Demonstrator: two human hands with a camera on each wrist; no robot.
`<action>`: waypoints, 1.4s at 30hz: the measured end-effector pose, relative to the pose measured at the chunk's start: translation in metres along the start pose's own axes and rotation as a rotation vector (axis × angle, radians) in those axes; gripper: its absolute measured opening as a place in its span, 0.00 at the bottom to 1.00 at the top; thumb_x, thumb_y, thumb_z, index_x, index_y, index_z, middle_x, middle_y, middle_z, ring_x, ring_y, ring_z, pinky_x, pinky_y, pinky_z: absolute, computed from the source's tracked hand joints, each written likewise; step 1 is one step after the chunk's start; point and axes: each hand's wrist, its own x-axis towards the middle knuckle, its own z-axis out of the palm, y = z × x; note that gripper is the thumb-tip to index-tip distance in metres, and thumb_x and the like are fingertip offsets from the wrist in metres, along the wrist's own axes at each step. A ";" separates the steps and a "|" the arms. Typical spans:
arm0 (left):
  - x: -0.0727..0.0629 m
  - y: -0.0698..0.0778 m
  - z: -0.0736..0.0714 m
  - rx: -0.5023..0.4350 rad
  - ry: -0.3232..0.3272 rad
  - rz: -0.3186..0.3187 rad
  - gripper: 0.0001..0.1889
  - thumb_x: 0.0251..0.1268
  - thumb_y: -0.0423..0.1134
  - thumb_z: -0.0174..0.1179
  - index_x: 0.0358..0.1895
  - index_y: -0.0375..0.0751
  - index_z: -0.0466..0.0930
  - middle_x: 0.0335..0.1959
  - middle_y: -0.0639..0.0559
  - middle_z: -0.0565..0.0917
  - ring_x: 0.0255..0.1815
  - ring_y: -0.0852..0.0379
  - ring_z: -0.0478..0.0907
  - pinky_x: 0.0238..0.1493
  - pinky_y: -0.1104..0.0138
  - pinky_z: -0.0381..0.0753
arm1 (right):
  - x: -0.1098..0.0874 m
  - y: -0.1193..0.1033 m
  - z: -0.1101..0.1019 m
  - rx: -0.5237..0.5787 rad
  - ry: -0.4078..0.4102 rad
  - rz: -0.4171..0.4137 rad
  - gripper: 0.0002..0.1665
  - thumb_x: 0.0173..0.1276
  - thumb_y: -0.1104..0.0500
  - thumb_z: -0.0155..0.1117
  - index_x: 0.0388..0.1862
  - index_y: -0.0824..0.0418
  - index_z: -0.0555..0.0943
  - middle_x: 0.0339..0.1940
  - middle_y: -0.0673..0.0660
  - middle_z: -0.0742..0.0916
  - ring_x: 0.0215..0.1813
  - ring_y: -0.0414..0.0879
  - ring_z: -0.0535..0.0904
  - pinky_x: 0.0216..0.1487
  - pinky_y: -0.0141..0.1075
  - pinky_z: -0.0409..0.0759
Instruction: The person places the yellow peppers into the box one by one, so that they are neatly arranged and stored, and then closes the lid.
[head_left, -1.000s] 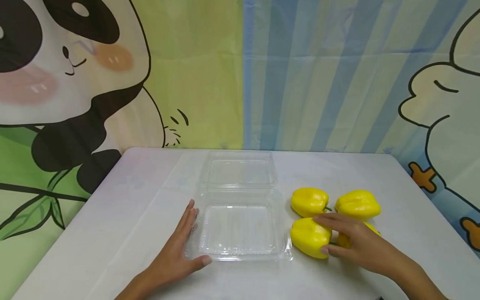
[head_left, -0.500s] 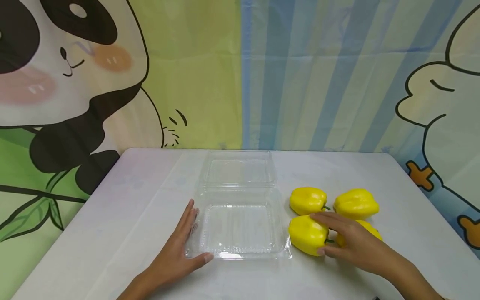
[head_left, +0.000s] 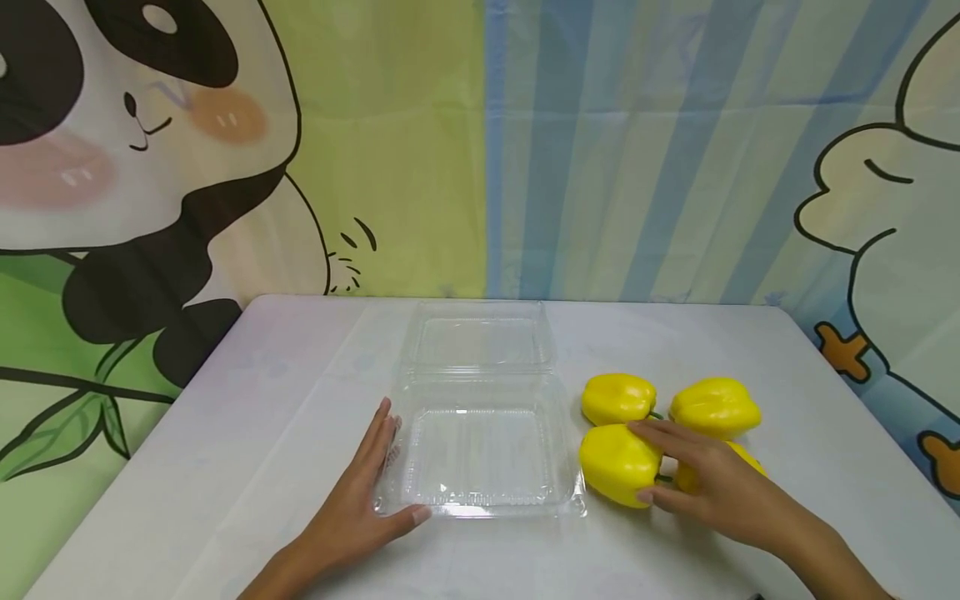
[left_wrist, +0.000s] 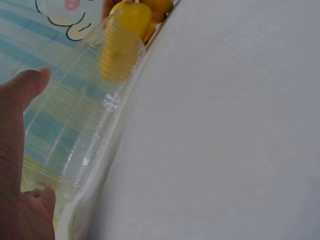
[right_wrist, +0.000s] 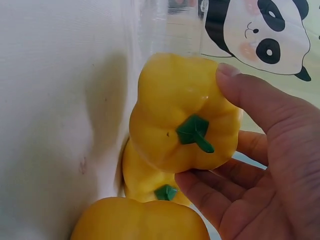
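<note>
In the head view, a clear plastic clamshell container lies with its lid folded back behind it. My left hand rests at its left front corner, fingers straight along the side and thumb by the front rim. Through the clear wall in the left wrist view, yellow shows behind the container. My right hand holds a yellow bell pepper between thumb and fingers, just right of the container. The right wrist view shows the green stem of this bell pepper facing my palm.
Two more yellow bell peppers, one on the left and one on the right, lie behind the held one. Another bell pepper is partly hidden by my right hand. Beyond the white table hangs a cartoon-printed curtain.
The bell pepper in my right hand has risen slightly, its stem end tilting a little. The left hand and container have stayed nearly still.
</note>
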 end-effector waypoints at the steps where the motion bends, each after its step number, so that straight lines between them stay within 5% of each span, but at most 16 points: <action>1: 0.000 0.000 0.000 -0.001 0.000 0.002 0.60 0.50 0.52 0.74 0.78 0.40 0.40 0.80 0.58 0.36 0.77 0.51 0.47 0.66 0.81 0.43 | 0.000 -0.001 -0.001 0.000 0.011 -0.001 0.41 0.57 0.37 0.69 0.67 0.53 0.74 0.63 0.57 0.79 0.64 0.62 0.73 0.57 0.59 0.72; 13: -0.001 -0.001 -0.003 -0.017 -0.012 0.017 0.62 0.47 0.52 0.76 0.78 0.36 0.40 0.80 0.57 0.36 0.77 0.51 0.48 0.67 0.80 0.46 | 0.001 -0.006 -0.003 -0.018 0.146 -0.041 0.43 0.54 0.48 0.77 0.68 0.55 0.74 0.63 0.58 0.79 0.60 0.60 0.76 0.52 0.57 0.75; 16: -0.001 -0.001 -0.004 -0.016 -0.010 0.013 0.62 0.47 0.53 0.76 0.77 0.34 0.41 0.80 0.58 0.36 0.77 0.51 0.48 0.67 0.81 0.46 | 0.002 -0.007 -0.004 -0.011 0.170 -0.054 0.44 0.54 0.49 0.77 0.70 0.53 0.72 0.64 0.55 0.79 0.60 0.58 0.76 0.59 0.38 0.75; 20: -0.001 0.001 -0.004 -0.015 -0.011 0.002 0.62 0.47 0.52 0.76 0.78 0.35 0.41 0.80 0.58 0.36 0.77 0.51 0.48 0.66 0.81 0.46 | 0.004 -0.009 -0.004 0.001 0.193 -0.063 0.45 0.54 0.50 0.78 0.71 0.50 0.71 0.65 0.51 0.77 0.61 0.53 0.75 0.59 0.16 0.59; 31: -0.002 0.003 -0.006 0.004 -0.030 -0.050 0.62 0.48 0.55 0.74 0.79 0.47 0.38 0.79 0.61 0.35 0.76 0.51 0.51 0.65 0.78 0.48 | 0.018 -0.020 -0.001 0.094 0.227 -0.176 0.47 0.53 0.57 0.79 0.72 0.55 0.69 0.67 0.52 0.75 0.63 0.44 0.75 0.56 0.20 0.70; 37: -0.002 0.003 -0.006 -0.015 -0.044 -0.060 0.62 0.50 0.56 0.73 0.79 0.51 0.35 0.79 0.61 0.35 0.74 0.47 0.56 0.68 0.58 0.59 | 0.026 -0.027 0.006 0.174 0.205 -0.221 0.47 0.54 0.59 0.77 0.73 0.56 0.67 0.69 0.55 0.73 0.66 0.43 0.71 0.56 0.22 0.72; 42: 0.000 0.003 -0.004 -0.034 -0.058 -0.079 0.62 0.51 0.58 0.72 0.79 0.52 0.34 0.79 0.62 0.33 0.74 0.47 0.55 0.66 0.49 0.58 | 0.033 -0.034 0.011 0.198 0.165 -0.214 0.45 0.58 0.56 0.75 0.74 0.54 0.67 0.70 0.51 0.72 0.66 0.46 0.71 0.55 0.27 0.76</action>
